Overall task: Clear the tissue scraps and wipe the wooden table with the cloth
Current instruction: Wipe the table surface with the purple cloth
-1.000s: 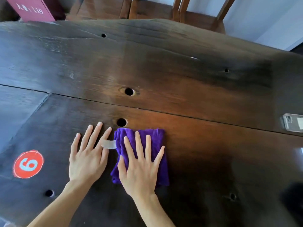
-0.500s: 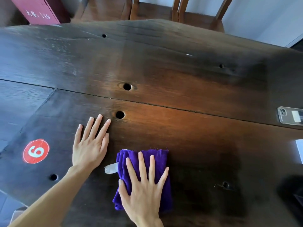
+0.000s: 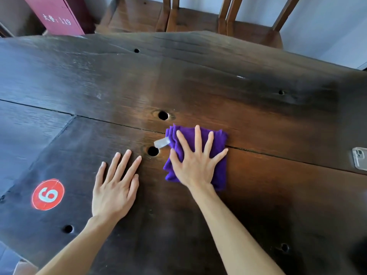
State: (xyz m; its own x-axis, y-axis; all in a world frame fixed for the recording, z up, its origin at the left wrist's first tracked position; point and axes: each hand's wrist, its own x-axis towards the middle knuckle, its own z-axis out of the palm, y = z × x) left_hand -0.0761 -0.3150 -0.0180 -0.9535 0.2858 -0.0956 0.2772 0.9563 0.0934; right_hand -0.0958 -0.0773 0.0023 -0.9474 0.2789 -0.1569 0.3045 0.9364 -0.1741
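Observation:
A folded purple cloth [image 3: 219, 143] lies on the dark wooden table [image 3: 198, 86], across the seam between two planks. My right hand [image 3: 195, 161] presses flat on the cloth with fingers spread. A white label tag [image 3: 161, 142] sticks out of the cloth's left edge, just above a round hole [image 3: 153, 151]. My left hand [image 3: 115, 187] rests flat on the bare wood to the left, fingers apart, holding nothing. No tissue scraps are visible.
A red round sticker with a 6 [image 3: 48, 194] is at the near left. A phone in a clear case [image 3: 359, 158] lies at the right edge. Wooden chairs [image 3: 198, 18] and a red box [image 3: 57, 15] stand beyond the far edge. Several small holes dot the tabletop.
My right hand has pushed the cloth away from me and to the right, from near the front edge up over the plank seam. My left hand has stayed planted on the wood.

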